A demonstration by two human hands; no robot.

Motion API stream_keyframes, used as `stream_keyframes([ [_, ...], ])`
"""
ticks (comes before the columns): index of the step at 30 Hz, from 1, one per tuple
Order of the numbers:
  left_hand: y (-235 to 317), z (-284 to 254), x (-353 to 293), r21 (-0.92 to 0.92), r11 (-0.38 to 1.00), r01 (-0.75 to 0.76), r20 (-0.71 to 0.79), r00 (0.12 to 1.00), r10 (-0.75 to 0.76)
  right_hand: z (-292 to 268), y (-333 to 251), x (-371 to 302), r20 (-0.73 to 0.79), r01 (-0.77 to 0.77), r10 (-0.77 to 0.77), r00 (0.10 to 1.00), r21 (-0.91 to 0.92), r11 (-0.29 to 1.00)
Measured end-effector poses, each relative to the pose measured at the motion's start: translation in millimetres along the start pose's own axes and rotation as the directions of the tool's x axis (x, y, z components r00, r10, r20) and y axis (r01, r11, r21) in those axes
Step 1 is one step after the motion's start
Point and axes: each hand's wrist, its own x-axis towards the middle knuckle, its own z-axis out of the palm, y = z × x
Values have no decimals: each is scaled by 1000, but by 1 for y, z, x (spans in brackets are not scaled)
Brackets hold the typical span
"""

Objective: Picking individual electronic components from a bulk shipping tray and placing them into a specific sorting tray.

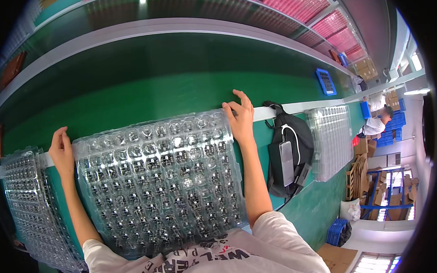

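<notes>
A wide clear plastic blister tray [157, 182] lies in front of me, close against my shirt. Small dark parts sit in most of its pockets, while the pockets along its far edge look bare. My left hand [61, 154] is beside the tray's far left corner, fingers loosely bent and nothing visible between them. At the far right corner, my right hand [240, 117] has its fingers apart, the thumb side close to or touching the tray's edge. Whether either palm presses on the tray's side I cannot tell.
Another stack of clear trays [31, 205] stands at left. To the right are a black bag [293, 148] with a phone [287, 163] on it and more stacked trays [332, 142]. A green belt [178, 89] runs beyond a metal rail, carrying a blue tray [326, 81]. A co-worker [376, 124] is far right.
</notes>
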Motion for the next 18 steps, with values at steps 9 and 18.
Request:
stream_keyframes([
  [9,0,-1,0,-9,1000,-8,7,1000,8,-1,-6,0,-23,-29,30,999,29,999],
  [18,2,0,0,-17,1000,-22,5,1000,22,1,1,-1,-12,10,-10,1000,-8,1000],
])
